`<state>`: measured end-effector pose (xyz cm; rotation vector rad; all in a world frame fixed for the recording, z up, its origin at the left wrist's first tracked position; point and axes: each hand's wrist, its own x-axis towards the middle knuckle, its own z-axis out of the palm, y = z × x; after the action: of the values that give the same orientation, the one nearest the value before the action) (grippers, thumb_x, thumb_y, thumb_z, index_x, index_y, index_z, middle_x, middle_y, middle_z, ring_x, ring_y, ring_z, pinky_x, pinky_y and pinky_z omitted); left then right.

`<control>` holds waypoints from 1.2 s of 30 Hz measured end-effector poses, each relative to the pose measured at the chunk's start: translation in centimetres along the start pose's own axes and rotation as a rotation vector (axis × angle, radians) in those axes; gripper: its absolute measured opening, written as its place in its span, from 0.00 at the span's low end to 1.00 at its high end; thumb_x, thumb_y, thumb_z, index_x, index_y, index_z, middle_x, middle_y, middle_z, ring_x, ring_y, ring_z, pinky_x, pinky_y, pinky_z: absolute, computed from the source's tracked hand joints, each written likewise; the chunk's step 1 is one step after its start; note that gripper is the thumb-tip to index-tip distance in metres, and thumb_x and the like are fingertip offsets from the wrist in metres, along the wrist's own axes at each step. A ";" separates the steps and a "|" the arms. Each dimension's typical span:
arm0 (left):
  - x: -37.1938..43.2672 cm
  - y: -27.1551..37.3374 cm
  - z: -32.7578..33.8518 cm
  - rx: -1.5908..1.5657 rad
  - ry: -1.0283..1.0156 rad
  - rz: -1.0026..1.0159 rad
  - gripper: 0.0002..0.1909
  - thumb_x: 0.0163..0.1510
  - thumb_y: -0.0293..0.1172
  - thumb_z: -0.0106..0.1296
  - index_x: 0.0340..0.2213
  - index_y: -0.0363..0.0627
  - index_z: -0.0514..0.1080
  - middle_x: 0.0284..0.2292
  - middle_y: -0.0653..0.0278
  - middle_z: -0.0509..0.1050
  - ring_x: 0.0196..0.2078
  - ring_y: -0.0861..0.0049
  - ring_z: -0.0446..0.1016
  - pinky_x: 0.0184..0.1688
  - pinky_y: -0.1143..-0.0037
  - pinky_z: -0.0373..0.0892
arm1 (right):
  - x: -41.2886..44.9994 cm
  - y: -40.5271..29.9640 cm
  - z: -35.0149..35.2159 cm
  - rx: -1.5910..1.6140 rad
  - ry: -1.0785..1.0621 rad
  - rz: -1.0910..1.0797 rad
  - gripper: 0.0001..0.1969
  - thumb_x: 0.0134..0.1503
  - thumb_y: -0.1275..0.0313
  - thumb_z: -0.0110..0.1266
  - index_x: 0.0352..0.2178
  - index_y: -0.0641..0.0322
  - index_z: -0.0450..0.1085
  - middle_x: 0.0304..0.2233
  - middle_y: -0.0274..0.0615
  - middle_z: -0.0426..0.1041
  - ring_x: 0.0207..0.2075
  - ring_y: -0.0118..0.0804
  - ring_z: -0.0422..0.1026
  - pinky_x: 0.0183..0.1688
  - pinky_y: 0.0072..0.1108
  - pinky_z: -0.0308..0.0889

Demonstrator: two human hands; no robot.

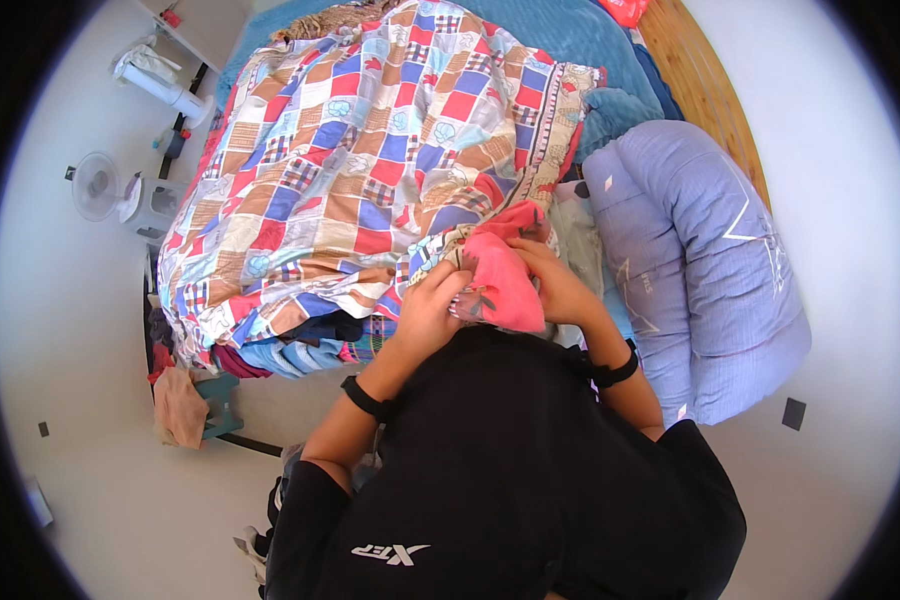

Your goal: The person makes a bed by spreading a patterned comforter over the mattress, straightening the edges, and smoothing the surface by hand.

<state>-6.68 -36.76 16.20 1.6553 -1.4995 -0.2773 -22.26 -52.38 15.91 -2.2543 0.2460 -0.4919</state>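
A patchwork-print quilt cover (360, 150) in red, blue, brown and white lies spread across the bed. Its near right corner is gathered up in front of my chest, where a coral-red lining or fabric (504, 289) shows. My left hand (433, 304) grips the bunched cloth from the left, thumb and fingers pinched together on it. On the other side, my right hand (559, 283) holds the same corner, its fingers partly behind the red cloth. What lies inside the bunched corner is hidden.
A folded blue-grey quilt (705, 277) sits close on the right. Beyond the cover lies a teal blanket (525, 30), beside a wooden headboard (697, 82). Folded clothes (292, 356) stick out under the cover's near edge. To the left are a fan (96, 186) and a green stool (221, 405).
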 end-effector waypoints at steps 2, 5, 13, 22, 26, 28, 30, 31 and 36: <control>1.0 0.4 -0.3 0.014 -0.031 0.077 0.14 0.38 0.23 0.54 0.31 0.41 0.67 0.26 0.59 0.66 0.26 0.60 0.69 0.26 0.70 0.66 | -0.1 -0.7 -0.9 -0.060 0.101 -0.058 0.25 0.38 0.73 0.59 0.42 0.66 0.65 0.40 0.48 0.68 0.43 0.48 0.67 0.45 0.27 0.63; 1.7 0.6 -0.1 0.004 -0.099 0.172 0.13 0.38 0.26 0.55 0.30 0.44 0.67 0.27 0.62 0.67 0.25 0.63 0.70 0.25 0.71 0.67 | -0.7 -1.5 -2.0 0.280 0.007 0.060 0.17 0.42 0.74 0.57 0.37 0.67 0.67 0.37 0.44 0.71 0.39 0.44 0.69 0.43 0.25 0.63; 0.7 0.1 1.5 -0.055 -0.104 0.157 0.09 0.39 0.23 0.55 0.27 0.39 0.69 0.24 0.60 0.67 0.25 0.64 0.69 0.25 0.73 0.65 | -2.6 2.4 0.3 0.363 -0.096 0.205 0.09 0.43 0.77 0.53 0.29 0.66 0.69 0.27 0.47 0.72 0.28 0.36 0.72 0.34 0.23 0.65; -0.6 -1.1 0.9 -0.053 -0.010 0.028 0.06 0.38 0.26 0.57 0.20 0.40 0.70 0.20 0.62 0.67 0.22 0.66 0.69 0.22 0.74 0.65 | -1.9 1.2 3.8 0.549 -0.012 0.197 0.09 0.44 0.77 0.54 0.30 0.63 0.71 0.31 0.40 0.73 0.34 0.35 0.70 0.38 0.21 0.64; -0.5 -1.3 0.6 0.114 0.020 0.028 0.08 0.40 0.30 0.56 0.17 0.40 0.67 0.19 0.62 0.67 0.20 0.66 0.68 0.21 0.73 0.64 | -1.3 1.4 4.4 0.680 0.012 0.274 0.10 0.43 0.77 0.55 0.31 0.65 0.70 0.32 0.41 0.72 0.35 0.37 0.70 0.39 0.21 0.63; -0.6 -1.4 0.5 0.121 0.050 0.037 0.09 0.41 0.31 0.55 0.16 0.41 0.67 0.18 0.62 0.66 0.20 0.65 0.68 0.21 0.72 0.64 | -1.3 2.0 3.8 0.386 0.062 0.020 0.09 0.42 0.78 0.55 0.29 0.66 0.70 0.28 0.41 0.71 0.33 0.35 0.69 0.37 0.21 0.63; -0.7 -2.3 0.4 0.177 0.047 0.092 0.10 0.41 0.33 0.54 0.16 0.41 0.67 0.18 0.61 0.66 0.20 0.64 0.68 0.22 0.71 0.64 | -1.2 2.3 3.3 0.336 0.059 -0.004 0.07 0.42 0.79 0.55 0.28 0.67 0.69 0.28 0.40 0.71 0.31 0.33 0.69 0.36 0.20 0.63; -0.9 -2.5 0.3 0.181 0.053 0.088 0.10 0.41 0.33 0.54 0.16 0.41 0.67 0.18 0.61 0.66 0.20 0.64 0.68 0.22 0.71 0.64 | -1.0 2.3 3.1 0.289 0.062 -0.026 0.06 0.42 0.79 0.55 0.26 0.67 0.69 0.27 0.40 0.71 0.30 0.31 0.69 0.35 0.20 0.64; -2.5 -2.9 -0.2 0.225 -0.124 0.028 0.08 0.40 0.34 0.55 0.21 0.42 0.71 0.22 0.61 0.69 0.26 0.64 0.71 0.26 0.71 0.67 | -0.8 1.4 2.6 0.373 0.084 0.070 0.05 0.43 0.80 0.54 0.25 0.68 0.68 0.26 0.40 0.70 0.28 0.31 0.69 0.34 0.19 0.63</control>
<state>-5.18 -34.67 13.37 1.8194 -1.6962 -0.2057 -21.93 -51.29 13.07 -1.8590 0.2523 -0.5470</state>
